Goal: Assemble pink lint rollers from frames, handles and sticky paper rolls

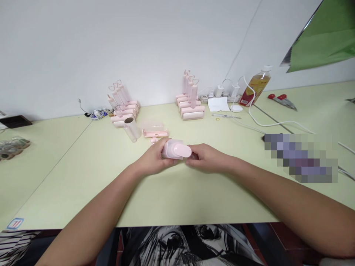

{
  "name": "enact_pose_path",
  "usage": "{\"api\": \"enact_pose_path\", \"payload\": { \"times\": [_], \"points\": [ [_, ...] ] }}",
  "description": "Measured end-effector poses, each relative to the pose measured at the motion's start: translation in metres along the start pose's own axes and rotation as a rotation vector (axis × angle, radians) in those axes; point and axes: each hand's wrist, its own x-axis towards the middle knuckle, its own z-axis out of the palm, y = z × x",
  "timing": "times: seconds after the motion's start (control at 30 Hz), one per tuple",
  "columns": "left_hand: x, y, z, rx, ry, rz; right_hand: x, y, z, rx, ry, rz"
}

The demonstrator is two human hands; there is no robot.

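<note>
Above the front middle of the table, my left hand (154, 159) is closed around a pale pink plastic piece (169, 149) with a translucent body. A glossy, rounded pink end (183, 150) points from it toward my right hand (206, 159). The fingers of my right hand are bent and closed beside that end; what lies between them is mostly covered. Just beyond my left hand are a small pink part (154, 140) and an open pink trough-shaped part (155, 133). A pale roll (132, 130) with a brown core stands to their left.
Two rows of pink stands with clear tubes, a left row (124, 109) and a right row (192, 107), line the wall. Farther right are a power strip (205, 99), white paper (218, 104), a drink bottle (254, 88), red-handled pliers (283, 101) and loose cables. A pixelated patch covers something at right.
</note>
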Motion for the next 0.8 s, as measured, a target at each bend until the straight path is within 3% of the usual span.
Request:
{"api": "enact_pose_path", "payload": {
  "times": [0.8],
  "points": [
    [0.0000, -0.0013, 0.0007, 0.016, 0.012, 0.035, 0.0015, 0.0044, 0.0017, -0.016, -0.004, -0.012]
  ]
}}
